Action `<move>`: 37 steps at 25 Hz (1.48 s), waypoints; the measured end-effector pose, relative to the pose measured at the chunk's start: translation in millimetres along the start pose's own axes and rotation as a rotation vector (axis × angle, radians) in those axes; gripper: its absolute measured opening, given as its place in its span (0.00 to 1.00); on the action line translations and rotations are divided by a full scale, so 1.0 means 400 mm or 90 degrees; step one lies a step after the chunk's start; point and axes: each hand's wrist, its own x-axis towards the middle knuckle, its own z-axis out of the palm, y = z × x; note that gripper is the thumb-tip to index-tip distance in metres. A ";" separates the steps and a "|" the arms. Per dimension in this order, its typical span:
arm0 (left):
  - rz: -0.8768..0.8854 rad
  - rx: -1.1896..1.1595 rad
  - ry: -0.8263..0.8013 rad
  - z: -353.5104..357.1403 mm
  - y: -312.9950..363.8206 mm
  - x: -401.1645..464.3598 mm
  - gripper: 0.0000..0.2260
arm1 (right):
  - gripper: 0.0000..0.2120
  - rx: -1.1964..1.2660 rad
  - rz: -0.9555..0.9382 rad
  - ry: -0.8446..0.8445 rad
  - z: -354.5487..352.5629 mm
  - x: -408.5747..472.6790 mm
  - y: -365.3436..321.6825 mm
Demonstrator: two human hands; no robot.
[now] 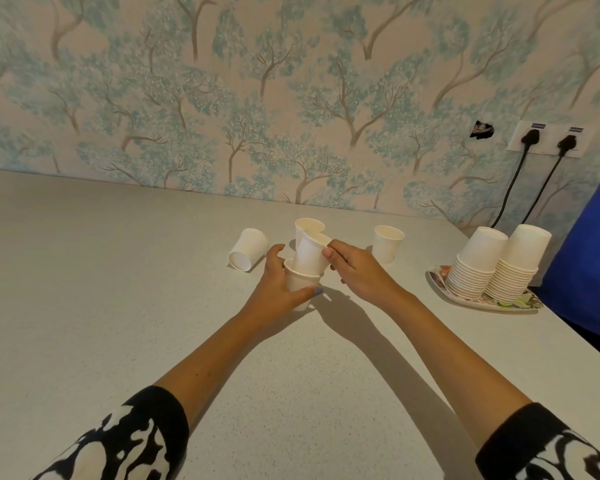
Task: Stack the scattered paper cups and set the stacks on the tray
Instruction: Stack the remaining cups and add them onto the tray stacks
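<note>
Your fingers (274, 258) on the left hand (278, 289) are curling round an upright base cup (300, 284) standing on the desk (118, 271), thumb across its front, while your right hand (357, 271) is pinching a second cup (310, 252) near its rim and tilting it into the base cup's mouth; it is sitting partly in, not yet seated straight. Much of the job is looking done: two tall upside-down stacks (496, 268) are resting side by side on the tray (482, 303) at the right. What is left, judging from here: another upright cup (307, 228) is standing just behind your hands, one more upright cup (388, 242) is standing to their right, and a tipped cup (248, 249) is lying on its side to the left. You are probably needing to nest those three onto this pair, then carry the new stack over to the tray
</note>
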 end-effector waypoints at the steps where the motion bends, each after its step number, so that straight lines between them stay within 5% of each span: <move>1: 0.006 -0.010 -0.002 0.007 0.002 0.000 0.47 | 0.14 -0.011 0.004 -0.033 0.005 0.001 0.000; 7: -0.005 0.017 -0.024 0.056 0.007 0.010 0.44 | 0.27 -0.029 0.088 -0.197 0.070 -0.007 0.021; 13: -0.013 0.300 -0.114 0.039 0.021 0.056 0.38 | 0.31 0.116 0.163 0.022 0.112 0.006 0.066; 19: -0.028 0.530 0.113 -0.061 0.040 0.140 0.31 | 0.35 0.164 0.192 0.197 0.137 0.037 0.094; 22: -0.170 0.581 0.091 -0.129 0.007 0.189 0.32 | 0.43 0.179 0.188 0.165 0.131 0.044 0.109; 26: -0.224 0.485 0.004 -0.156 -0.040 0.211 0.31 | 0.49 0.128 0.192 0.097 0.129 0.055 0.114; 29: -0.198 0.378 0.041 -0.143 -0.040 0.206 0.28 | 0.49 0.126 0.186 0.068 0.123 0.058 0.117; 34: 0.011 0.005 0.238 -0.093 0.066 0.202 0.26 | 0.51 0.118 0.198 0.076 0.122 0.053 0.114; 37: 0.121 -0.092 0.165 -0.058 0.131 0.185 0.27 | 0.53 0.097 0.205 0.089 0.125 0.052 0.116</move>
